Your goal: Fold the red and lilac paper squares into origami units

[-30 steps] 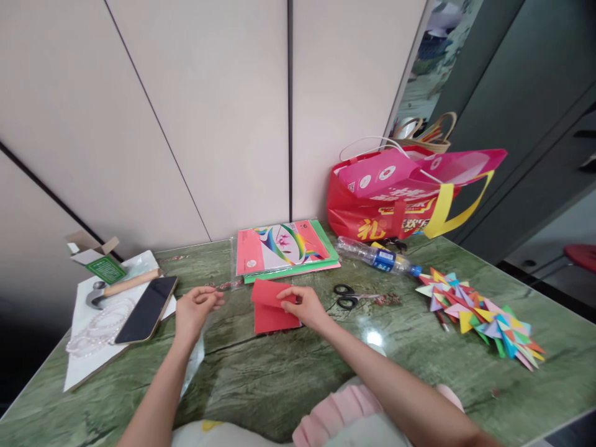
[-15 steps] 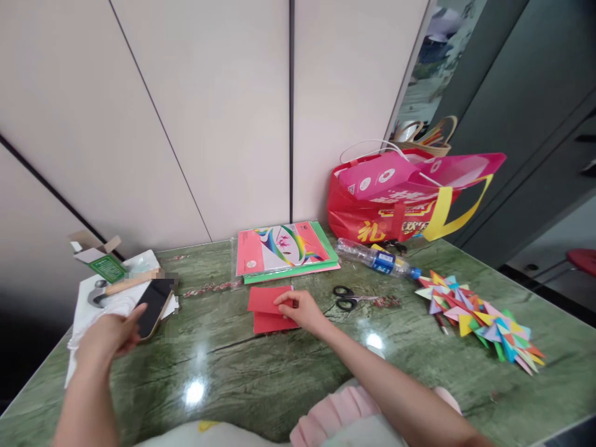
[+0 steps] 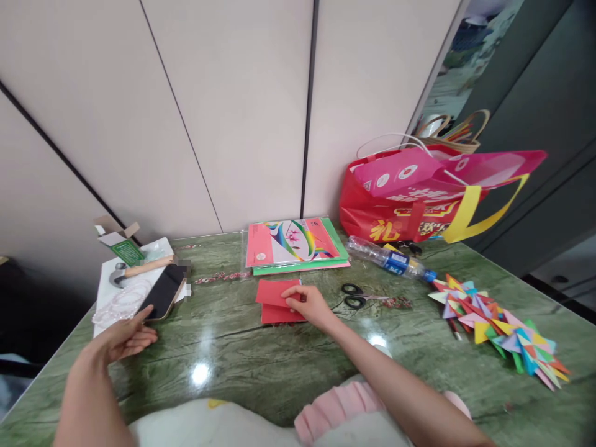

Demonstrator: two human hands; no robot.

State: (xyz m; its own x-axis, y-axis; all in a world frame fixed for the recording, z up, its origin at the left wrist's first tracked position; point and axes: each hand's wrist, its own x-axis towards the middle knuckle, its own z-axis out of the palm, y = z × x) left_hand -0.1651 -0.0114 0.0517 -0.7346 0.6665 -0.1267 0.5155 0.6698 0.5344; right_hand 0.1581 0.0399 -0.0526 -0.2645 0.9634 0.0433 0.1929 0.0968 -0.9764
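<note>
Hands, head view: right hand (image 3: 311, 304) has thumb and fingertips pinched on the right side of the red paper (image 3: 270, 292); left hand (image 3: 126, 338) is loosely spread and holds nothing visible, one fingertip overlapping the near end of the phone (image 3: 164, 295). Can't tell if it presses.

Red paper sits just beyond table centre, a raised upper layer over a lower one; can't tell if it's one folded sheet or two. From it: phone at 9 o'clock, scissors (image 3: 358, 297) at 3, paper packs (image 3: 293, 245) at 12, plastic bottle (image 3: 395, 262) at 2, folded-paper piece (image 3: 500, 332) at about 3, farther out.

Handling, my judgement: red paper very light, thin, bendy but probably crisp enough to crease; marks easily, tears if yanked. Dry, so little slip in fingers, but likely to slide on the glossy table (image 3: 242, 366). Best hold: light pinch at the 3 o'clock edge, as now, with flat fingers pressing at 9 o'clock. Avoid squeezing the middle. Phone likely rigid, heavier, smooth; grip by its long sides.
</note>
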